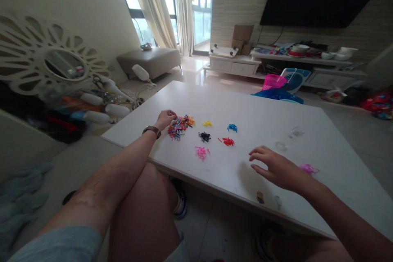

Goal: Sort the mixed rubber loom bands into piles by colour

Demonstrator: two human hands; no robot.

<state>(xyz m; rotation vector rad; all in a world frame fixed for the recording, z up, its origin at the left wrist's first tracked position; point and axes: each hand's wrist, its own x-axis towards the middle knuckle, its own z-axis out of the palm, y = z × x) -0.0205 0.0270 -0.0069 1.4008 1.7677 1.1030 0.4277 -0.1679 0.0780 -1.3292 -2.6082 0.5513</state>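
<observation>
My left hand, with a brown watch on the wrist, rests at the left edge of a mixed multicoloured pile of small rubber bands. Its fingers are bent together; anything between them is too small to see. Beside the pile lie sorted heaps: yellow bands, black bands, pink bands, red bands and blue bands. My right hand hovers over the table to the right, fingers apart, holding nothing.
On the white table lie a pink bag-like item, clear plastic pieces, and a small brown-yellow object near the front edge. A pink basket stands beyond. White lamp parts are left of the table.
</observation>
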